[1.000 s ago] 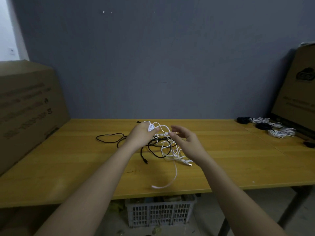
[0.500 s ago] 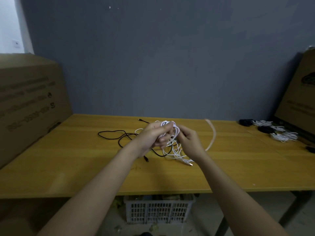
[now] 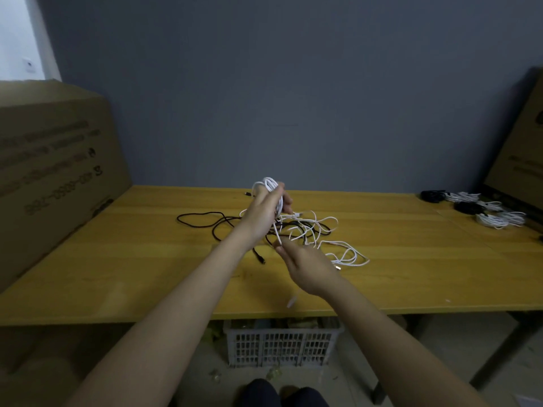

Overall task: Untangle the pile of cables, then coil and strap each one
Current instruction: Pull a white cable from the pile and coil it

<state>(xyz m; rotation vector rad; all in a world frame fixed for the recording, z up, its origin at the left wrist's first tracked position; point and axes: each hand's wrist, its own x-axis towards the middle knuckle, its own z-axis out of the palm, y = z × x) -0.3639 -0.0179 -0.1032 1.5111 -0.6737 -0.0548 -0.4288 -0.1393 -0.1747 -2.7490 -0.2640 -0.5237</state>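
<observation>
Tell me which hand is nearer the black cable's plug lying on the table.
Left. The left hand is raised just above and behind the plug, gripping white coils; the right hand is off to its right.

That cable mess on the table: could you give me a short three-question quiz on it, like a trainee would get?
1. True or false: the left hand holds a coil of white cable raised above the table.
2. Which colour is the cable that trails out to the left of the pile? A) red B) black C) green
3. Fill in: the bundles already done lie at the table's far ____ corner.

Key
1. True; its fingers are curled round the loops.
2. B; the black cable loops toward the cardboard box.
3. Right; the finished bundles lie there. The right hand pinches a white strand nearer the camera.
</observation>
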